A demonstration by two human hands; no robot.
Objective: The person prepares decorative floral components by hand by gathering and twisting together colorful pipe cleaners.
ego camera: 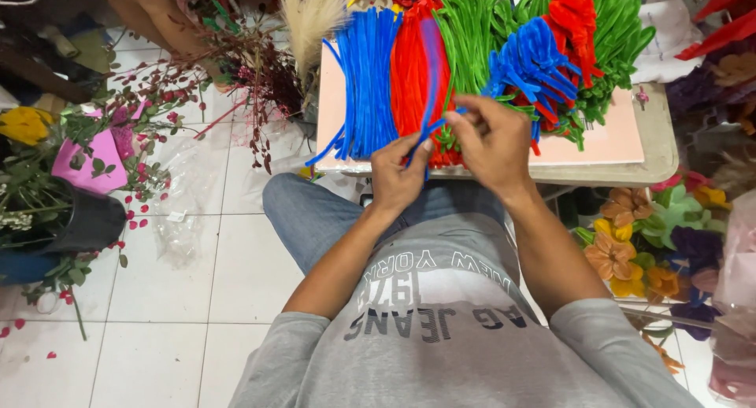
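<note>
Above the lap, the left hand (396, 177) and right hand (492, 144) each pinch a blue pipe cleaner (431, 101) between pressed fingers, holding it over the desk (657, 152) edge. Beyond lie blue (366, 85), red (409, 69) and green (472, 30) pipe-cleaner bundles on a pink board (606, 140).
</note>
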